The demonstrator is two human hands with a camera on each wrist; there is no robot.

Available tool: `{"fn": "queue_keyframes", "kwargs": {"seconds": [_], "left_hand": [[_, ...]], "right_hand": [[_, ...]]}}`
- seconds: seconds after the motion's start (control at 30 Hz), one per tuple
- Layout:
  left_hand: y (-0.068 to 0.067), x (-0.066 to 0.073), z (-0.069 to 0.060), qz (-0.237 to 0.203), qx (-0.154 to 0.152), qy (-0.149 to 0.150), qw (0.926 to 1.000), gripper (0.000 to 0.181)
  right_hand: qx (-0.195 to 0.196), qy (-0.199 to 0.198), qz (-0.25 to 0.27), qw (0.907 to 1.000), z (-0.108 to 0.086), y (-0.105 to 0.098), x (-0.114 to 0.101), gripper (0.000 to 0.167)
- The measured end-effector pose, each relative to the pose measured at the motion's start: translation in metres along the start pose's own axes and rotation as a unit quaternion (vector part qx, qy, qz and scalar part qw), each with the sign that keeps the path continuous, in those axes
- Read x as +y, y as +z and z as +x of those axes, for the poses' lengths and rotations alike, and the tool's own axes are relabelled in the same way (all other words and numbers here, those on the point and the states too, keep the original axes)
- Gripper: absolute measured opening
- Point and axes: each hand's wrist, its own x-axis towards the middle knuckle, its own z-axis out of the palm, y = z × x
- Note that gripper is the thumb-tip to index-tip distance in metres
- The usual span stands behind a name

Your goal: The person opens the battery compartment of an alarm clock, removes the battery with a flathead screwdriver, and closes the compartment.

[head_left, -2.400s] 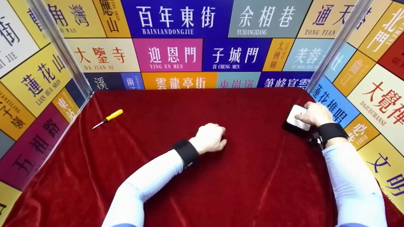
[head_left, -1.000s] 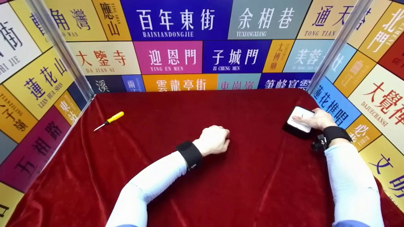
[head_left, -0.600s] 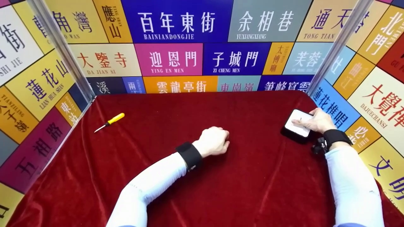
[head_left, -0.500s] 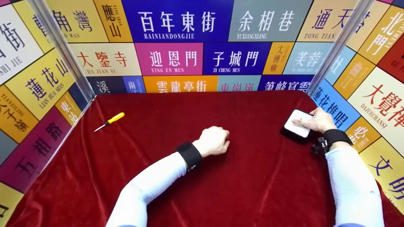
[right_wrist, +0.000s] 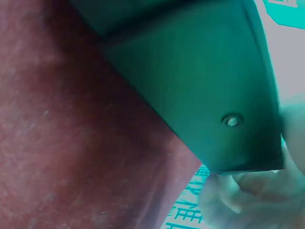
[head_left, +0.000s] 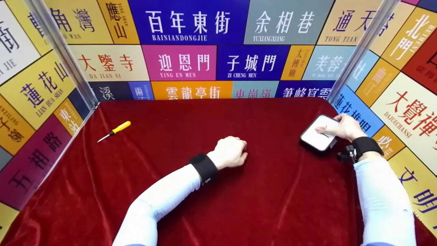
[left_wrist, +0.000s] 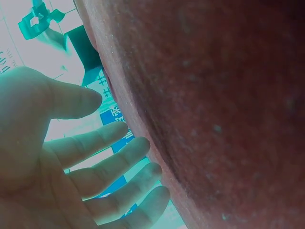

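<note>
Holding the white-faced square box [head_left: 314,136] at the desk's [head_left: 232,205] two o'clock. We see the right hand's [head_left: 344,128] grip clamped on it, thumb across the face, fingers round the edge. We'd squeeze at the edges, press lightly, keep it level; can't tell if it touches down. Left hand [head_left: 229,152] mid-dial, grip apart, nothing held. Yellow-handled screwdriver [head_left: 116,130] at ten o'clock, well apart.

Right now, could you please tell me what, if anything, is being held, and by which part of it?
The right hand holds the white-topped black box by its right side, thumb on top; the left hand holds nothing.
</note>
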Motion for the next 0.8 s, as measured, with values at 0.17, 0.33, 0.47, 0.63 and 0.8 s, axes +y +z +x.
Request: {"fn": "queue_keyframes", "kwargs": {"seconds": [0.17,0.33,0.47,0.63,0.8], "left_hand": [[0.001,0.001,0.003,-0.006,-0.003,0.003,1.0000,0.023],[0.002,0.006,0.007,-0.018,-0.017,0.007,0.9997,0.029],[0.002,0.012,0.011,-0.026,-0.021,0.012,0.9994,0.032],[0.002,0.017,0.014,-0.024,-0.023,0.013,0.9994,0.032],[0.004,0.020,0.016,-0.044,-0.030,0.011,0.9985,0.034]], "right_hand": [[-0.031,-0.034,-0.021,0.9987,0.002,-0.009,-0.015,0.110],[-0.034,-0.047,-0.053,0.9969,-0.001,-0.015,-0.025,0.112],[-0.025,-0.047,-0.056,0.9970,-0.005,-0.015,-0.027,0.102],[-0.015,-0.038,-0.045,0.9981,-0.010,-0.014,-0.026,0.115],[0.000,-0.024,-0.012,0.9996,-0.013,-0.011,-0.028,0.115]]}}
